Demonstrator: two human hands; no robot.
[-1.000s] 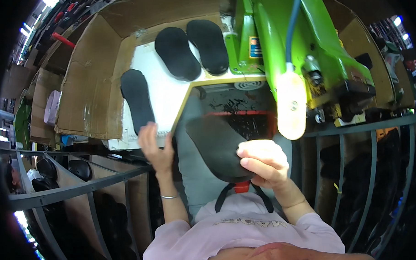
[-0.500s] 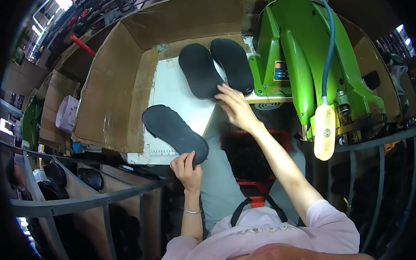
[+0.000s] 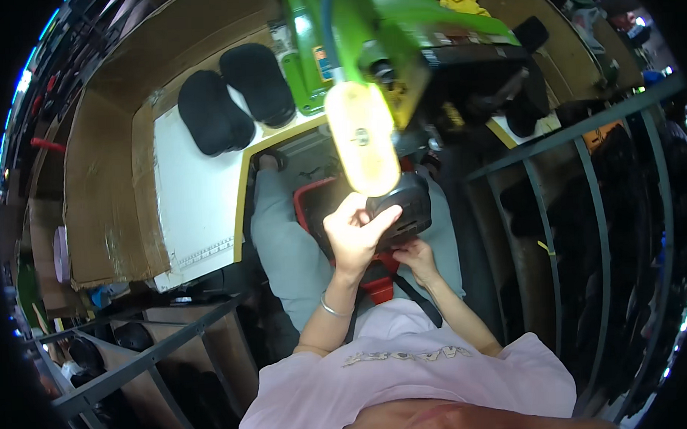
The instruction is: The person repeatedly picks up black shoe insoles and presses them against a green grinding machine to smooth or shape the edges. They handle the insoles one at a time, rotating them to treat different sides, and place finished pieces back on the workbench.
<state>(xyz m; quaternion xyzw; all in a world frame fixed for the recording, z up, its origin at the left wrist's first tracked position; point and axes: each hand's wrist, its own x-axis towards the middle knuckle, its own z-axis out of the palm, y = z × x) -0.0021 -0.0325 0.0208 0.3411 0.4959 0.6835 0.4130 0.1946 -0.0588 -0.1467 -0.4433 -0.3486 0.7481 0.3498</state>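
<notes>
A black shoe sole (image 3: 413, 204) is held up over my lap, just below the lit lamp and under the green machine. My left hand (image 3: 354, 233) is closed on its left edge, the thumb lying across the face turned toward me. At the lower end of the sole, my right hand (image 3: 418, 259) has its fingers pinched together on the edge; the fingertips are partly hidden. Two more black soles, a left one (image 3: 208, 117) and a right one (image 3: 256, 81), lie side by side on the white tabletop (image 3: 192, 201).
A green sewing machine (image 3: 405, 19) stands ahead, its glowing oval lamp (image 3: 360, 142) hanging close above my hands. Cardboard walls (image 3: 104, 177) border the table. Metal racks, one on the left (image 3: 152, 357) and one on the right (image 3: 536, 208), flank me; a red frame (image 3: 380, 285) sits between my legs.
The third sole has left the tabletop and is now up by the machine in my hands. My right hand has come away from the paired soles. The view has swung to the right.
</notes>
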